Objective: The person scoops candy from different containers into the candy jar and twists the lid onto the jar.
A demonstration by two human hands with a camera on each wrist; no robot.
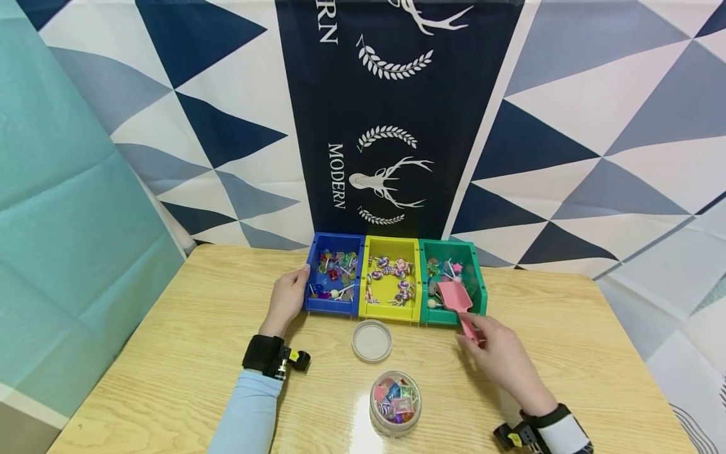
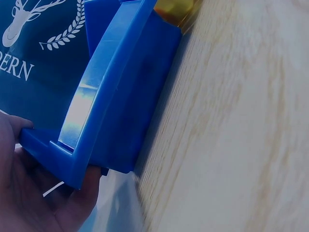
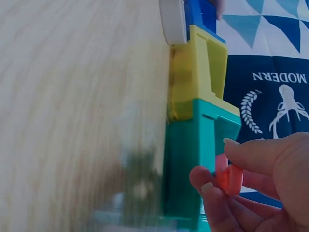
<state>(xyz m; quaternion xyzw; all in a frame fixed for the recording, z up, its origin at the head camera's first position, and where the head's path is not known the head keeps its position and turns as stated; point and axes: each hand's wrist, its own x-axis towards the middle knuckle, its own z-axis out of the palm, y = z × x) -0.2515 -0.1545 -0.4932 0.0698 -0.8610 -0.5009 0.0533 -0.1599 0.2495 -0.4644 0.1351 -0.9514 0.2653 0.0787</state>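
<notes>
My left hand (image 1: 288, 296) grips the left side of the blue bin (image 1: 331, 307), with fingers on its outside and the thumb at the rim in the left wrist view. My right hand (image 1: 501, 350) pinches the handle of a pink scoop (image 1: 455, 296). The scoop's blade lies over the front part of the green bin (image 1: 480, 291), among mixed charms and beads. Between these two stands a yellow bin (image 1: 391, 310) holding swirled lollipop pieces. In the right wrist view the thumb and fingers close on the scoop's handle end (image 3: 234, 180).
A round lid (image 1: 372, 341) lies on the wooden table (image 1: 187, 366) in front of the yellow bin. Nearer to me is a clear jar (image 1: 395, 429) filled with colourful pieces. A patterned cloth (image 1: 386, 107) hangs behind the bins.
</notes>
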